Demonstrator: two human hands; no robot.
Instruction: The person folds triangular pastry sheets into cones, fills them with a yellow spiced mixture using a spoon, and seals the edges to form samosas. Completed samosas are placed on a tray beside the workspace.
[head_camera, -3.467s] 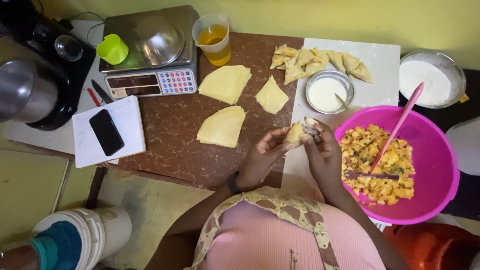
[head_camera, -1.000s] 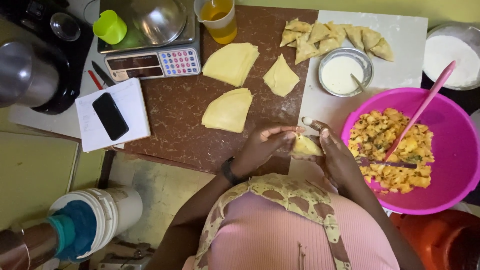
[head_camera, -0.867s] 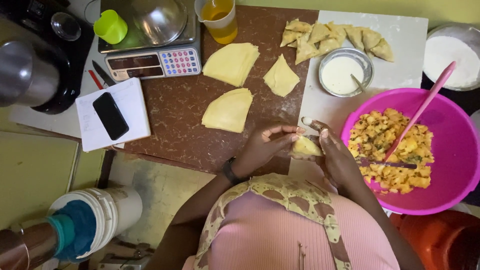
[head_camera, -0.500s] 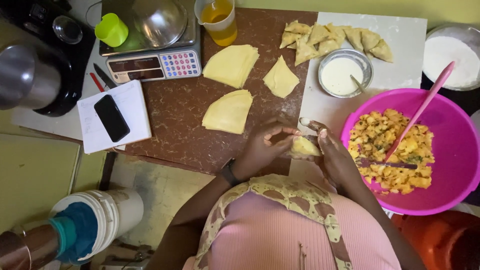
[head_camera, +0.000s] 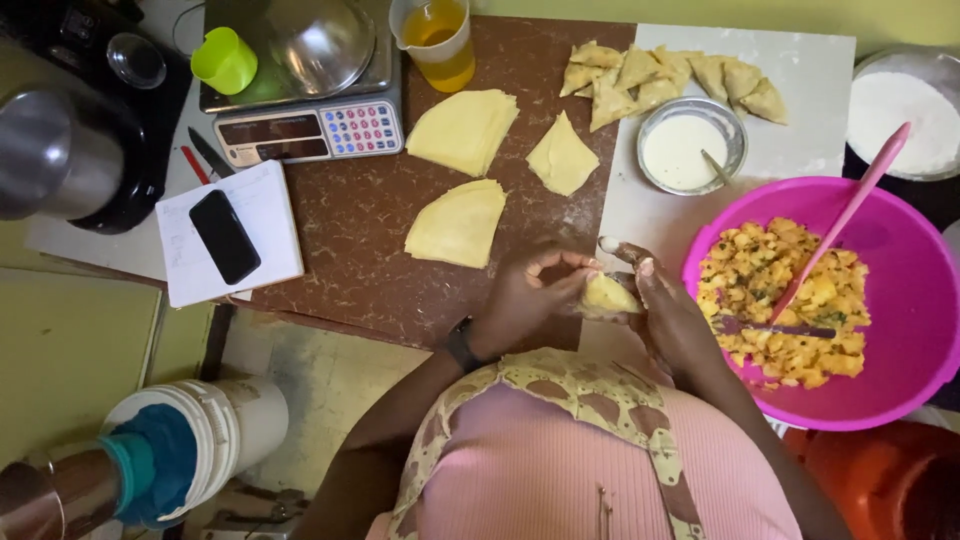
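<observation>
Both hands pinching one filled pastry (head_camera: 607, 295) at table edge, approx 9 o'clock of pink bowl (head_camera: 905, 390): left hand (head_camera: 525, 300) w/ fingertips closed on its left corner, right hand (head_camera: 672, 318) cupped round right side. Best done pressing seam flat end to end, w/ paste from small steel bowl (head_camera: 690, 148) at 12 o'clock, w/o squeezing filling out.

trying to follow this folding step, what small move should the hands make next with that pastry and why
Probably press the open edge shut. Both hands, left hand and right hand, pinch a small yellow pastry pocket between them above the table edge, and it is not yet a flat triangle like the finished pieces on the white board. The small bowl of white paste sits close for sealing.
</observation>
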